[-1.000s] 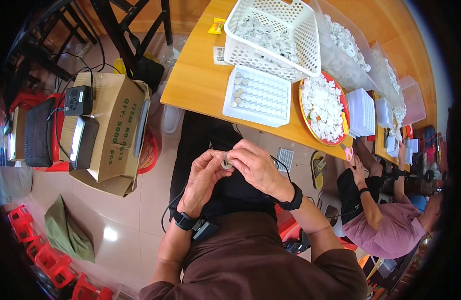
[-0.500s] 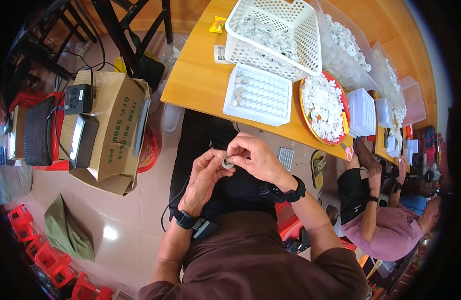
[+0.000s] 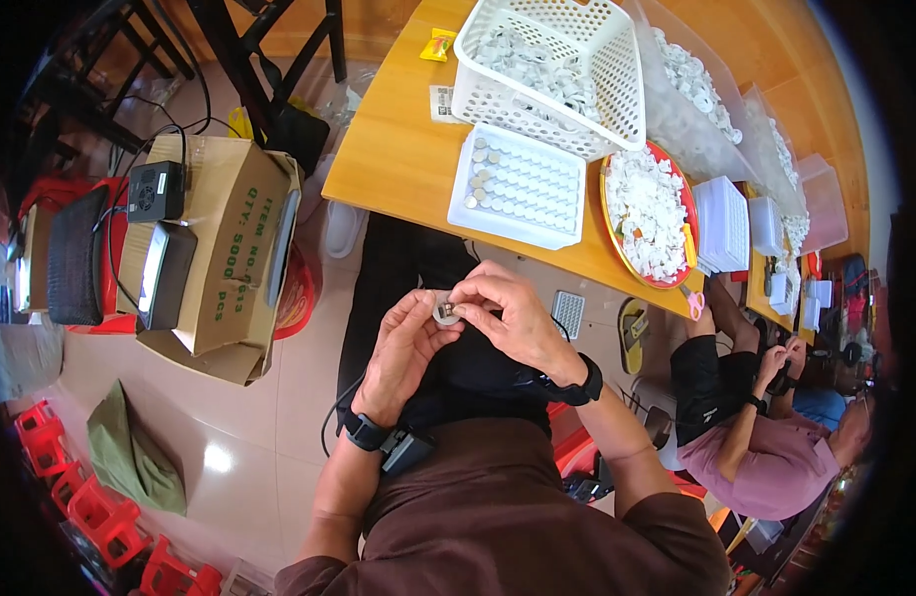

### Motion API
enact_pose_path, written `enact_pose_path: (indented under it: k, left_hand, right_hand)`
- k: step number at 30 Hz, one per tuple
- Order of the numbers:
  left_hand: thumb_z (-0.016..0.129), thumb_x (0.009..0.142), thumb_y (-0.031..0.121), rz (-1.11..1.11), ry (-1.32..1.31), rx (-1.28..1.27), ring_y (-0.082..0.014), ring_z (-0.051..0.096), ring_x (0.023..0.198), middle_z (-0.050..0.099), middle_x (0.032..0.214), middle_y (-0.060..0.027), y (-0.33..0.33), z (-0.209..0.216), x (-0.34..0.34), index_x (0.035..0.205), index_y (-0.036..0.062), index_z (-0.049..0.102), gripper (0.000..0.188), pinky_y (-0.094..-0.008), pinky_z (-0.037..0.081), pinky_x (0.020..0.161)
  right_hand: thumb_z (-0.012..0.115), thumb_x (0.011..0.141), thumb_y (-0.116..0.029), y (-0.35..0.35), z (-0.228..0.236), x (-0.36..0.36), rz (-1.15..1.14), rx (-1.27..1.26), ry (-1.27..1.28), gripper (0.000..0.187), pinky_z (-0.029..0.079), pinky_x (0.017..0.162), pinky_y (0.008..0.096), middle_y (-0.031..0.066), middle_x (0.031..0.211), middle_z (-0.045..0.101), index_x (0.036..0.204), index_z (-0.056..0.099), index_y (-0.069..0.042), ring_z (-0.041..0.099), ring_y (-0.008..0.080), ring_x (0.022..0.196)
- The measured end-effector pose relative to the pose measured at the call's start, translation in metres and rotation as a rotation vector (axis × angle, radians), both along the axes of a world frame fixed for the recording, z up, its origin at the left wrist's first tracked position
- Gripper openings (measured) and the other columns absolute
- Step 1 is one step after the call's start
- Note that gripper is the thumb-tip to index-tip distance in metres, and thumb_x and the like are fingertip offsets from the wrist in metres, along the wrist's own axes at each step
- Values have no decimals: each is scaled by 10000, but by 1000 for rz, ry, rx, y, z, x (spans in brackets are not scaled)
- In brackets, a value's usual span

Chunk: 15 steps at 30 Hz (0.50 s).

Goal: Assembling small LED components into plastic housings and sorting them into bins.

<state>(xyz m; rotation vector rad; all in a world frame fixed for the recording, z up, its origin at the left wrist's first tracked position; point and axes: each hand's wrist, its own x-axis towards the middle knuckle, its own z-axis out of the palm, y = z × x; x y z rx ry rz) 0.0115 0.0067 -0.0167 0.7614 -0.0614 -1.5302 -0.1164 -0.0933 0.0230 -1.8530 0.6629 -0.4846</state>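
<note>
Above my lap, my left hand [image 3: 406,343] pinches a small round white plastic piece [image 3: 441,316] by its edge. Something small and metallic shows on the face of that piece; its kind is too small to make out. My right hand [image 3: 506,316] has its thumb and forefinger closed at the same spot, touching the piece's right side. Whether those fingertips grip a separate part cannot be seen. Beyond my hands, on the table, lies a white tray [image 3: 537,234] with rows of round pockets; several silvery discs [image 3: 479,181] sit along its left side.
A white perforated basket [image 3: 617,139] of small pieces stands behind the tray. To its right are a red round tray [image 3: 606,214] heaped with white pieces and pink-handled scissors [image 3: 695,304]. A cardboard box [image 3: 241,248] stands at left. A co-worker [image 3: 751,452] sits at right.
My right fingers have shifted slightly off the round piece, so its face and the metallic bit show more. The co-worker's hands have come together.
</note>
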Motion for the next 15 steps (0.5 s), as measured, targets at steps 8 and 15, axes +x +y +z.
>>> enact_pose_path:
  k: [8, 15]
  left_hand:
    - [468, 944, 209, -37, -13, -35, -144, 629, 774, 622, 883, -57, 3, -10, -3, 982, 32, 572, 209, -259, 531, 714]
    - [468, 945, 190, -12, -68, -29, -138, 632, 741, 621, 864, -49, 0, -8, -4, 940, 41, 572, 181, -258, 532, 703]
  right_hand:
    - [625, 751, 18, 1, 11, -5, 180, -500, 138, 160, 488, 586, 334, 99, 835, 523, 902, 578, -5, 574, 268, 696]
    - [589, 729, 35, 3, 7, -1, 169, -545, 128, 141, 475, 563, 360, 102, 808, 486, 860, 544, 9, 567, 276, 684]
